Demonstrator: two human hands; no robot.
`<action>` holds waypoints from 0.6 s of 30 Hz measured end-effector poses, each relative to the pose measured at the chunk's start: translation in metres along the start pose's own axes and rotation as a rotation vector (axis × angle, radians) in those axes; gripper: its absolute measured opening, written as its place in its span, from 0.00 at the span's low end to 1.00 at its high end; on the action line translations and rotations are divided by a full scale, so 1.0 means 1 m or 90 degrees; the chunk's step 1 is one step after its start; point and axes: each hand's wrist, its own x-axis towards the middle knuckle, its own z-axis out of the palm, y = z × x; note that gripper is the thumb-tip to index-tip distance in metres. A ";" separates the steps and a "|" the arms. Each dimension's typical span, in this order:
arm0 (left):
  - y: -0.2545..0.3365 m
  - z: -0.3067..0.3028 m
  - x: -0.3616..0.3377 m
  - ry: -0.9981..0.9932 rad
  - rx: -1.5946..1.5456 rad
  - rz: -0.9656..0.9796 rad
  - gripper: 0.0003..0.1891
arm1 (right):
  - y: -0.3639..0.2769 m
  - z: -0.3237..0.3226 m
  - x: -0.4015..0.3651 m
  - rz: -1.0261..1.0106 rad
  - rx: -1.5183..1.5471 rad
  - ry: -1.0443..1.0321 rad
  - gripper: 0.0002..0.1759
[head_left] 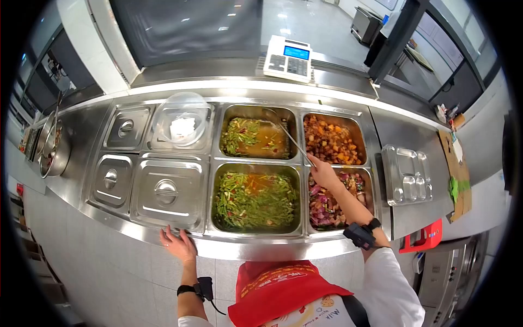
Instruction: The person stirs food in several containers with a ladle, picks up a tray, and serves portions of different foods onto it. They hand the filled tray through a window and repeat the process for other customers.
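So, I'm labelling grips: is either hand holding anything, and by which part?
The right hand holds a metal ladle by the near end of its handle; the left hand holds nothing.

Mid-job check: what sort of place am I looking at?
Probably a canteen or cafeteria serving line: open food pans set into a steel counter, a compartment tray to their right, and a keypad machine on the ledge behind.

Pale tiled floor [136, 267], white pillar [93, 46], beside it perhaps a dark glass panel [188, 32]
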 end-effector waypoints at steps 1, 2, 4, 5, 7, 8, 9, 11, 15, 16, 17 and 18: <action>0.006 0.000 -0.006 0.002 -0.004 0.003 0.27 | 0.003 0.009 0.007 -0.048 -0.046 0.040 0.28; 0.012 0.000 -0.013 0.004 -0.008 0.005 0.26 | 0.009 0.015 0.011 -0.095 -0.092 0.080 0.26; -0.008 -0.001 0.000 -0.009 -0.050 0.002 0.26 | -0.050 0.029 0.014 -0.057 -0.145 0.052 0.26; -0.011 -0.003 0.004 -0.011 -0.066 0.009 0.26 | -0.071 0.030 0.011 -0.037 -0.162 0.043 0.26; -0.024 -0.010 0.017 0.007 -0.110 0.044 0.26 | -0.097 0.032 0.006 -0.059 -0.118 0.004 0.26; -0.030 -0.014 0.024 0.018 -0.122 0.064 0.26 | -0.101 0.028 -0.001 -0.084 -0.095 -0.007 0.26; -0.038 -0.018 0.031 0.028 -0.131 0.083 0.26 | -0.102 0.026 -0.008 -0.108 -0.070 -0.021 0.26; -0.061 -0.018 0.050 0.038 -0.096 0.067 0.25 | -0.094 0.015 -0.018 -0.163 -0.022 -0.016 0.26; -0.074 -0.007 0.078 0.031 -0.089 0.042 0.25 | -0.119 0.016 -0.014 -0.072 -0.072 0.057 0.26; -0.078 -0.005 0.074 0.031 -0.100 0.043 0.26 | -0.115 0.026 0.002 -0.037 -0.074 0.061 0.26; -0.082 -0.005 0.072 0.034 -0.106 0.042 0.26 | -0.104 0.043 0.018 -0.089 -0.054 0.106 0.25; -0.084 -0.005 0.072 0.017 -0.096 0.054 0.26 | -0.110 0.047 0.029 -0.065 -0.058 0.087 0.26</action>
